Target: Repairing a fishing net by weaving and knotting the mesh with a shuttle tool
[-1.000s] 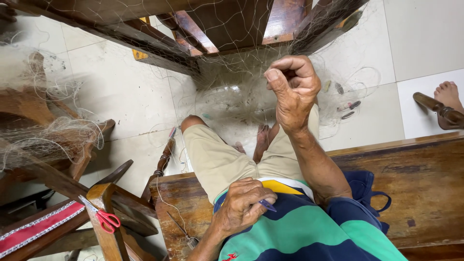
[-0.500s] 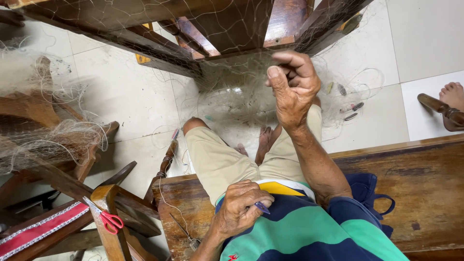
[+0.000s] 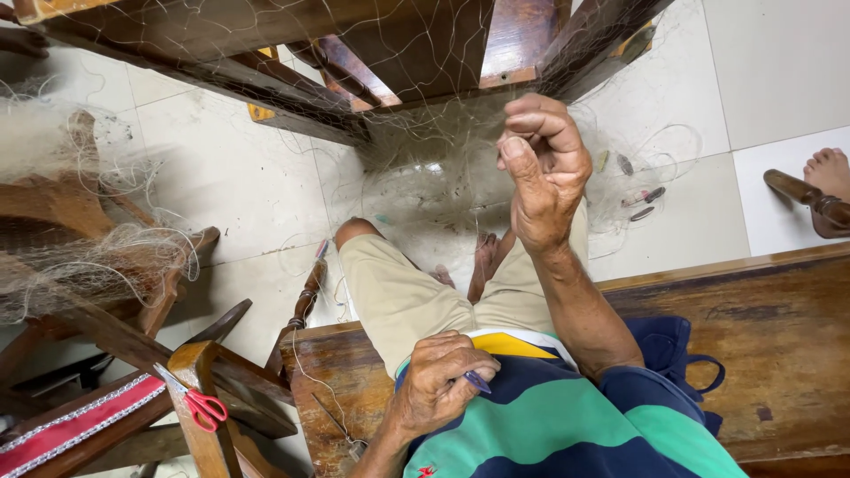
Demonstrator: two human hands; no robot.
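Your left hand (image 3: 440, 381) sits closest, against your striped shirt (image 3: 567, 416), fingers curled nearly closed around a small dark purple tool (image 3: 478, 381) whose tip pokes out past the thumb. You are seated on a wooden bench (image 3: 779, 336), with a dark blue bag (image 3: 682, 354) lying on it at your right side. Off the bench's left end, red-handled scissors (image 3: 205, 407) rest on a wooden chair frame (image 3: 190, 367), beside a red strip with white trim (image 3: 71, 425).

Further out, your right hand (image 3: 542, 173) is raised with fingertips pinched together on strands of the fine, pale fishing net (image 3: 425, 133). The net drapes from the dark wooden furniture (image 3: 372, 44) at the top down onto the tiled floor (image 3: 221, 177) between your feet, and more of it is heaped over a chair (image 3: 80, 257) at the left.

Judging by this, the network is mid-course: 1 section is in hand and a large heap is left. How much is finished can't be told.

No packages, labels or signs show; only a few small dark floats (image 3: 645, 196) lie on the floor at the right
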